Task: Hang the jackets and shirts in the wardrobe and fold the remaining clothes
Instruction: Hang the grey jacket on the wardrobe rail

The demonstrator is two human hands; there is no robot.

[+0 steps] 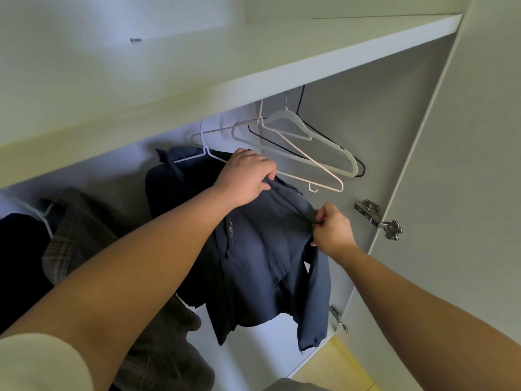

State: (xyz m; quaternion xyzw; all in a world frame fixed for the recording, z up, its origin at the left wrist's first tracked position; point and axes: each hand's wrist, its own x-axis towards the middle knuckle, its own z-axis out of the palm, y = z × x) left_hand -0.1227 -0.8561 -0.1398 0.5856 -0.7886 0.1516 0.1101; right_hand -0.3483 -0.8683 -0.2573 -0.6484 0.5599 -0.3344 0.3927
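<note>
In the head view, the person reaches into an open white wardrobe (423,153) under its pale shelf (253,66); the dark blue long-sleeved shirt (262,263) hangs inside, in the middle of the opening, apparently on a thin white wire hanger (203,153) whose hook runs up behind the shelf edge; the rail itself is hidden. The left hand (245,176) has its fingers curled over the shirt's collar area, gripping the cloth; the right hand (332,231) pinches the edge of the near shoulder between thumb and fingertips, so both hands are closed on the same garment, probably squaring it on the hanger.

To the left hang a brown checked jacket (76,230) and a very dark garment (19,249) at the frame's edge; to the right, three hangers are bare: a pale pink wire hanger (310,172), a frosted white plastic hanger (307,134) and a black wire hanger (361,167).

Judging by this, the hanging part is well under way, with at least three pieces up and spare hangers left; the blue shirt needs only straightening; the clothes to be folded are out of view, so that part cannot be assessed.
</note>
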